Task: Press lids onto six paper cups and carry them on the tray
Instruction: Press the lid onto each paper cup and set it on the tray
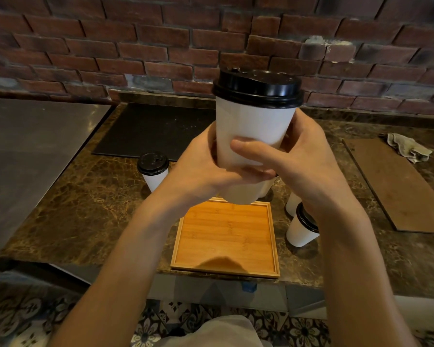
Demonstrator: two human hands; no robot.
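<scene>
Head view, lidded cup (254,131) upright, lid (258,87) up

No legible text, label, brand, number or sign is visible. The white cup (253,131) held up in both hands has a plain wall. Its black lid (258,87) carries raised moulding, too blurred to read. The lid (152,162) of the cup at left also shows embossed marks, too small to make out. The wooden tray (226,236) bears faint marks in the grain that cannot be read.
</scene>
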